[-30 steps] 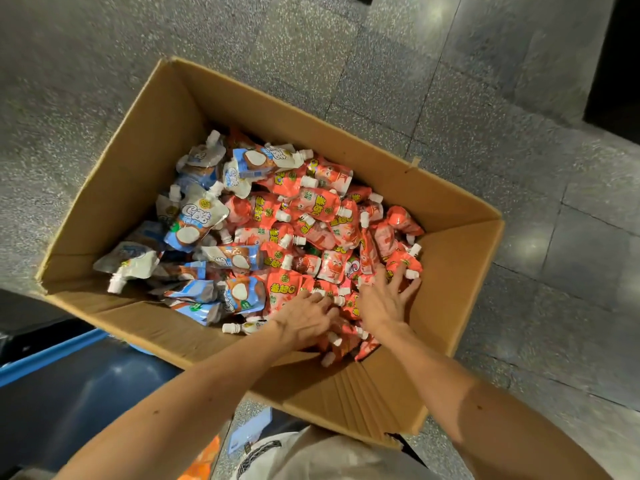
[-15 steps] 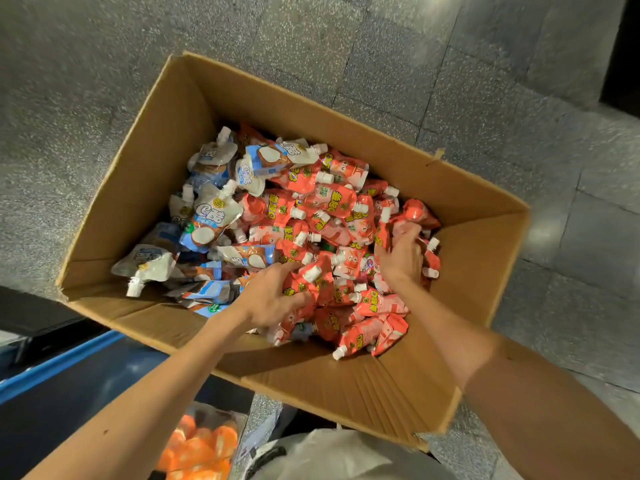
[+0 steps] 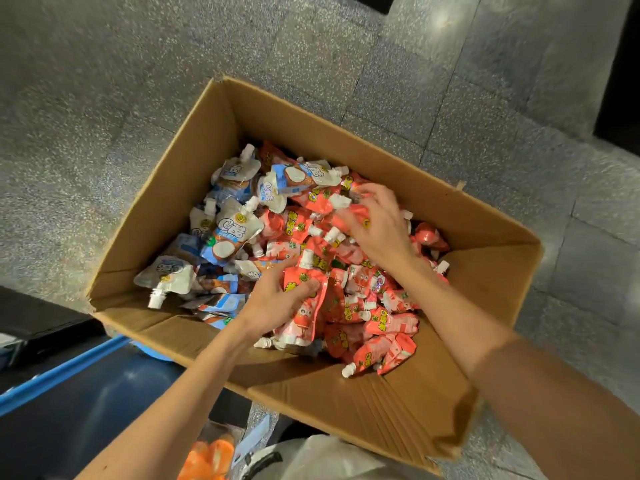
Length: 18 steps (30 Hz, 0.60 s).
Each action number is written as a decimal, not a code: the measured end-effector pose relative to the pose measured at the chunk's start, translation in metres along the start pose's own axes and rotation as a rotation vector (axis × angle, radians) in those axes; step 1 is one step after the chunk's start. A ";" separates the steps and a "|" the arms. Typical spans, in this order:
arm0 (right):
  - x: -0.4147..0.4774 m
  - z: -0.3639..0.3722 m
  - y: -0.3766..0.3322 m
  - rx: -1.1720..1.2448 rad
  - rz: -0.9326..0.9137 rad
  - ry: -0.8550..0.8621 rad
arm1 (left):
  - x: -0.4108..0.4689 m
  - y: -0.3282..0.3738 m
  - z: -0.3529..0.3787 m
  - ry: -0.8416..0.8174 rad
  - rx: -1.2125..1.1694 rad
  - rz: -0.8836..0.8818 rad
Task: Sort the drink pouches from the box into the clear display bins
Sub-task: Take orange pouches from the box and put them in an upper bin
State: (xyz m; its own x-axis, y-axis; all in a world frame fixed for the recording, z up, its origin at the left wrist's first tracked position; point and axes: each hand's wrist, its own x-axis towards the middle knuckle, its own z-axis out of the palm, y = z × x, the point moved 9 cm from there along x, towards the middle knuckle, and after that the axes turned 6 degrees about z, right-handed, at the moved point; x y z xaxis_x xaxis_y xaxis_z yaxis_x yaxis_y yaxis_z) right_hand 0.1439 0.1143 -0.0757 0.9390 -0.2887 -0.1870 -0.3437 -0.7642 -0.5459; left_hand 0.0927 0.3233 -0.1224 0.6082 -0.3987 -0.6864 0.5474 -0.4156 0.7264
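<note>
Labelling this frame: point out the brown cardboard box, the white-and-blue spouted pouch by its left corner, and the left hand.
Brown cardboard box (image 3: 360, 400): head view, bare near inner wall.
White-and-blue spouted pouch (image 3: 167, 274): head view, printed face.
Left hand (image 3: 275, 301): head view, back of hand, gripping red pouch (image 3: 304, 280).

Below me lies a speckled grey stone tile floor (image 3: 104, 98) with glints of light. A dark blue-edged surface (image 3: 69, 393) sits near left, and a black opening (image 3: 620, 81) far right.

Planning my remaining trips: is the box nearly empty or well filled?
Well filled: red pouches and white pouches lie heaped over most of the box floor.
</note>
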 end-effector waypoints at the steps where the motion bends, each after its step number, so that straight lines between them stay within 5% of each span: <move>1: 0.007 0.014 -0.007 -0.057 -0.026 -0.090 | -0.001 -0.001 -0.004 0.025 -0.033 -0.004; 5: 0.017 0.048 -0.009 -0.182 0.042 -0.262 | -0.009 -0.007 -0.018 0.061 -0.091 -0.006; 12: -0.017 0.058 0.009 -0.376 0.048 -0.163 | -0.021 0.001 -0.031 0.126 -0.160 0.012; 18: -0.045 0.052 0.012 -0.247 0.070 -0.130 | -0.038 0.004 -0.035 0.217 -0.275 0.015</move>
State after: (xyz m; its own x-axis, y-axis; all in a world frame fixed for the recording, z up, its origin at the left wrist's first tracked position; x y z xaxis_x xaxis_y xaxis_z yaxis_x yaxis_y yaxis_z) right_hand 0.0985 0.1482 -0.1164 0.9014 -0.2814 -0.3292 -0.3859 -0.8669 -0.3156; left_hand 0.0924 0.3656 -0.0922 0.7092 -0.2078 -0.6737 0.6539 -0.1633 0.7387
